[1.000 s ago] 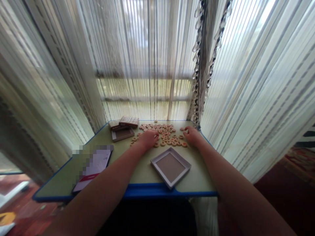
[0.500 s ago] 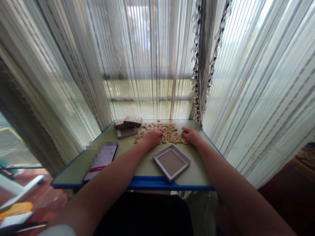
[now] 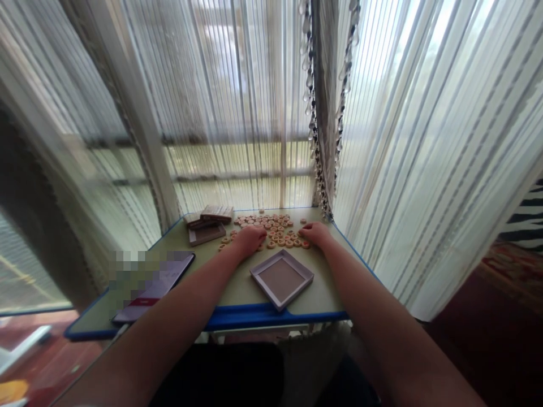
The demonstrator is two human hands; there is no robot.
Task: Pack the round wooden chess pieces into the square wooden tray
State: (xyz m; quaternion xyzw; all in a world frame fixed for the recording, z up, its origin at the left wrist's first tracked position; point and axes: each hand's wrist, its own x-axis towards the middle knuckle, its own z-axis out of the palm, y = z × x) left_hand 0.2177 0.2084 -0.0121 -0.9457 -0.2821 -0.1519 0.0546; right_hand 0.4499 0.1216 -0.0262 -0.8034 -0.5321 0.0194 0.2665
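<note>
Small round wooden game pieces (image 3: 274, 220) with red and dark marks lie in a loose spread on the pale table (image 3: 229, 291). At the left part of the spread is my left hand (image 3: 252, 237), its fingers curled in and fingertips among the pieces. My right hand (image 3: 314, 232) rests at the right edge of the spread, thumb and fingers drawn together beside the nearest pieces. What either hand holds, if anything, is too small to make out. Nearer to me, a shallow square tray (image 3: 281, 277) sits turned cornerwise between my forearms.
At the back left, a box (image 3: 217, 213) leans on other boxes beside another shallow tray (image 3: 206, 233). A tablet-like device (image 3: 169, 277) with a lit screen lies left of my left forearm. Sheer striped curtains (image 3: 237, 113) hang behind the table; a beaded strand (image 3: 311, 113) falls near its back right corner.
The whole view has shifted, so the table and hands appear further left. Both hands stay at about the same places among the pieces, with fingers still curled.
</note>
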